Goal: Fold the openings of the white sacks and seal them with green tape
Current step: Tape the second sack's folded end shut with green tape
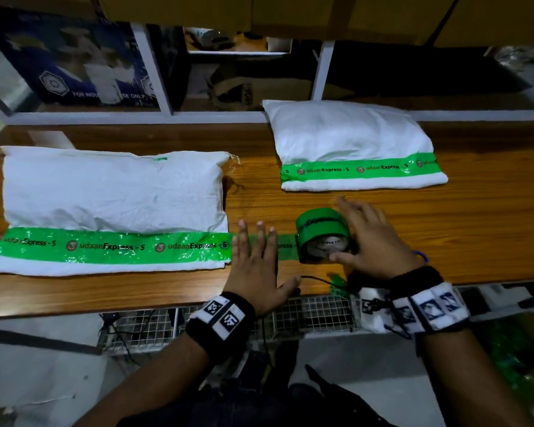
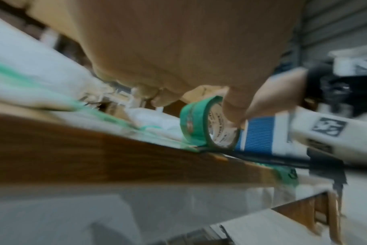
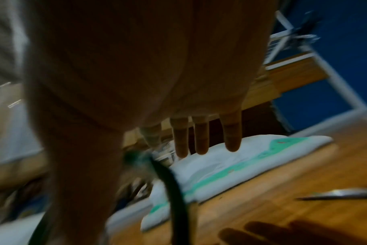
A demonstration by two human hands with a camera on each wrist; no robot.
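Head view showed the green tape roll [image 1: 322, 234] standing on edge on the wooden table [image 1: 475, 226], the right hand [image 1: 376, 241] cupped over it, thumb at the cardboard core and fingers [image 1: 352, 211] spread loosely over its top. Probably this steadied the roll while the strip stayed taut. The left hand [image 1: 256, 266] lay flat, fingers straight and slightly apart, fingertips pressing the tape strip [image 1: 285, 245] onto the table just beyond the near sack's [image 1: 111, 195] edge, likely to anchor it for a cut or tear. That sack's folded opening, left of the left fingers, already wore its green band. A second taped sack [image 1: 352, 140] lay beyond the right fingers. Behind stood white shelving [image 1: 154, 69] in a dim storeroom.
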